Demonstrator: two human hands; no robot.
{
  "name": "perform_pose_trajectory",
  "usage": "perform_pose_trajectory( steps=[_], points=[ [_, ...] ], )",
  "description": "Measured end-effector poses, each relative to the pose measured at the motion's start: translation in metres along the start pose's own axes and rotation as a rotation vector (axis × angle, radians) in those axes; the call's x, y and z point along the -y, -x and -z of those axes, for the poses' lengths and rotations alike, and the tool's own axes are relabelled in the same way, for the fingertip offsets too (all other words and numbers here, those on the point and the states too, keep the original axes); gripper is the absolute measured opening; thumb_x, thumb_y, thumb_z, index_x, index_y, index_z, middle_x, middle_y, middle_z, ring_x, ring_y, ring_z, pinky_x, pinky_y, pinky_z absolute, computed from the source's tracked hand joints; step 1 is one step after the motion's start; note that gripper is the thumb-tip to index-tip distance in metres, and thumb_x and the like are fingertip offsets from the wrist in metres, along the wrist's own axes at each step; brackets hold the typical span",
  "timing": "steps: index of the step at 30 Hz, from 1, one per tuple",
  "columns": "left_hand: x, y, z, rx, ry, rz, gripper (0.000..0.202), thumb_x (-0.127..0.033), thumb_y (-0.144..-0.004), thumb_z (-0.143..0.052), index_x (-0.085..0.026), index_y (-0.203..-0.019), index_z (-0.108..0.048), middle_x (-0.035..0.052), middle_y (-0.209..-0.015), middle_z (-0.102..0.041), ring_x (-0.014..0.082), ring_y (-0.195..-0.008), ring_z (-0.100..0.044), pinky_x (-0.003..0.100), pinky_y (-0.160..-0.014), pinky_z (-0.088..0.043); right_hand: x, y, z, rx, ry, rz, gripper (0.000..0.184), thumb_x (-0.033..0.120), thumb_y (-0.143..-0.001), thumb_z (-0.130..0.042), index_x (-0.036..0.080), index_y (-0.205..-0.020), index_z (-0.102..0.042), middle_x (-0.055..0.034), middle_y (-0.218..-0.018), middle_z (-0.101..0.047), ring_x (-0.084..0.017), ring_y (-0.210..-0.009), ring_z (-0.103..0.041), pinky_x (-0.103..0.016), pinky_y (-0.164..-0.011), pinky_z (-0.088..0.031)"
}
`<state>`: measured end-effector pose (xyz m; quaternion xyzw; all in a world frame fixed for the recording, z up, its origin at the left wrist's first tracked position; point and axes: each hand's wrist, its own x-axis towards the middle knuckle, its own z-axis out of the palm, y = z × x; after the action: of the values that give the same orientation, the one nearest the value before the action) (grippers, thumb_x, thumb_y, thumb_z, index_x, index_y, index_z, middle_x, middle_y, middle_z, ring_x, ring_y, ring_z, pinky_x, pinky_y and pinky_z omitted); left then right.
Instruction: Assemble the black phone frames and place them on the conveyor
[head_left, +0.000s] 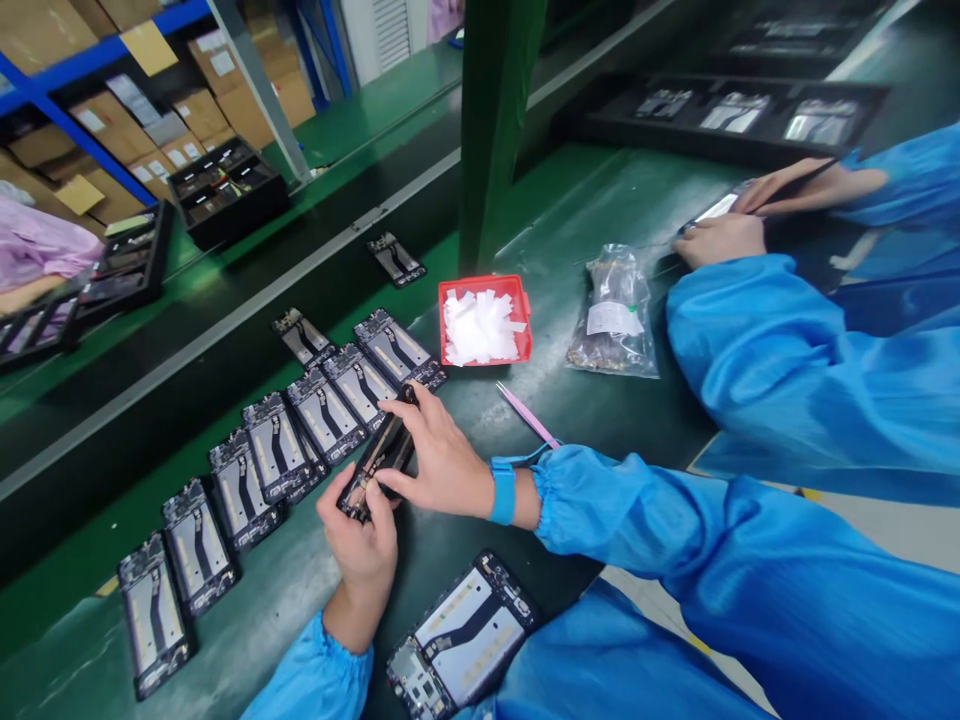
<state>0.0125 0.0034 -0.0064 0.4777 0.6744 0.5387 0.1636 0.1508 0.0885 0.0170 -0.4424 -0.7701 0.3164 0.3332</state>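
Observation:
Both my hands hold one open phone frame [377, 457] above the green bench. My left hand [362, 540] grips its near end; my right hand [440, 458] lies over its far end with fingers pressing on top. A blue strap circles my right wrist. A row of several similar phone frames [277, 450] lies overlapped just left of my hands. Another phone frame [461, 635] rests near my left forearm. Pink tweezers [527, 414] lie right of my right hand.
A red tray of white slips [484, 321] and a clear bag of parts [616, 310] sit beyond my hands. A co-worker in blue sleeves works at the right, with hands [757, 215] on a device. Black trays [225, 190] stand beyond the conveyor. A green post [495, 120] rises mid-bench.

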Motion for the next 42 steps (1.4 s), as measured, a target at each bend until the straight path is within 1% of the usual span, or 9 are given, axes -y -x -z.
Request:
perform_pose_trajectory(
  steps=[5, 10, 14, 16, 20, 24, 29, 36, 42],
  points=[
    [-0.016, -0.025, 0.004, -0.067, 0.006, 0.174, 0.040, -0.037, -0.085, -0.073, -0.016, -0.115, -0.058, -0.0010, -0.079, -0.068, 0.0127, -0.040, -0.063, 0.024, -0.037, -0.054, -0.006, -0.007, 0.007, -0.002, 0.048, 0.012, 0.080, 0.039, -0.074, -0.089, 0.021, -0.142, -0.052, -0.0202, -0.142, -0.043, -0.040, -0.139, -0.042, -0.058, -0.110, -0.043],
    [-0.018, -0.037, 0.011, 0.082, 0.135, 0.307, 0.047, -0.049, -0.082, -0.076, -0.017, -0.114, -0.059, -0.0052, -0.074, -0.061, 0.0097, -0.037, -0.058, 0.022, -0.032, -0.050, -0.017, -0.017, 0.021, -0.011, 0.130, 0.142, 0.043, 0.034, -0.084, -0.082, 0.020, -0.120, -0.063, -0.0122, -0.121, -0.062, -0.031, -0.113, -0.059, -0.048, -0.094, -0.046],
    [-0.015, -0.030, 0.009, 0.186, 0.146, 0.377, 0.048, -0.052, -0.082, -0.077, -0.019, -0.112, -0.059, -0.0071, -0.070, -0.057, 0.0070, -0.033, -0.049, 0.020, -0.026, -0.045, -0.017, -0.015, 0.022, 0.142, 0.180, 0.365, 0.022, 0.035, -0.094, -0.069, 0.016, -0.105, -0.065, -0.0085, -0.096, -0.067, -0.026, -0.092, -0.062, -0.042, -0.087, -0.046],
    [-0.013, -0.029, 0.008, 0.273, 0.163, 0.404, 0.048, -0.052, -0.082, -0.076, -0.019, -0.112, -0.059, -0.0072, -0.071, -0.057, 0.0066, -0.032, -0.048, 0.020, -0.026, -0.044, -0.015, -0.012, 0.021, 0.202, 0.170, 0.407, 0.020, 0.031, -0.097, -0.063, 0.016, -0.111, -0.065, -0.0097, -0.098, -0.067, -0.026, -0.093, -0.061, -0.041, -0.084, -0.048],
    [-0.008, -0.033, 0.009, 0.351, 0.317, 0.380, 0.055, -0.053, -0.085, -0.074, -0.021, -0.128, -0.058, 0.0032, -0.098, -0.066, 0.0112, -0.051, -0.062, 0.023, -0.036, -0.053, -0.013, -0.011, 0.024, 0.211, 0.060, 0.347, 0.026, 0.022, -0.098, -0.060, 0.018, -0.124, -0.062, -0.0103, -0.107, -0.067, -0.026, -0.102, -0.061, -0.040, -0.089, -0.052],
    [-0.003, -0.033, 0.009, 0.319, 0.524, 0.344, 0.058, -0.061, -0.093, -0.060, -0.022, -0.136, -0.057, 0.0132, -0.124, -0.067, 0.0224, -0.088, -0.073, 0.033, -0.065, -0.064, -0.015, -0.011, 0.019, 0.171, -0.185, 0.120, 0.015, 0.016, -0.095, -0.059, 0.019, -0.110, -0.058, -0.0064, -0.102, -0.067, -0.022, -0.094, -0.064, -0.037, -0.086, -0.053],
    [-0.002, -0.026, 0.003, 0.284, 0.303, 0.295, 0.052, -0.045, -0.082, -0.080, -0.019, -0.123, -0.061, 0.0105, -0.122, -0.072, 0.0248, -0.112, -0.070, 0.038, -0.101, -0.055, -0.016, -0.004, 0.006, 0.253, -0.392, 0.004, 0.027, 0.018, -0.087, -0.066, 0.020, -0.110, -0.052, -0.0051, -0.104, -0.063, -0.019, -0.088, -0.062, -0.034, -0.078, -0.056],
    [-0.014, -0.022, 0.001, 0.353, 0.276, 0.208, 0.044, -0.043, -0.089, -0.072, -0.019, -0.124, -0.060, 0.0107, -0.124, -0.072, 0.0256, -0.115, -0.070, 0.040, -0.104, -0.054, -0.012, -0.003, 0.003, 0.288, -0.658, -0.025, 0.015, 0.027, -0.094, -0.061, 0.019, -0.106, -0.056, -0.0017, -0.096, -0.065, -0.018, -0.087, -0.063, -0.033, -0.080, -0.057],
    [-0.025, -0.018, 0.002, 0.285, 0.249, 0.141, 0.039, -0.036, -0.089, -0.073, -0.019, -0.121, -0.061, 0.0083, -0.113, -0.075, 0.0230, -0.100, -0.074, 0.036, -0.091, -0.059, -0.008, -0.005, 0.010, 0.308, -0.689, 0.011, 0.021, 0.038, -0.097, -0.062, 0.017, -0.103, -0.060, -0.0026, -0.094, -0.065, -0.019, -0.087, -0.061, -0.035, -0.083, -0.055]
  ],
)
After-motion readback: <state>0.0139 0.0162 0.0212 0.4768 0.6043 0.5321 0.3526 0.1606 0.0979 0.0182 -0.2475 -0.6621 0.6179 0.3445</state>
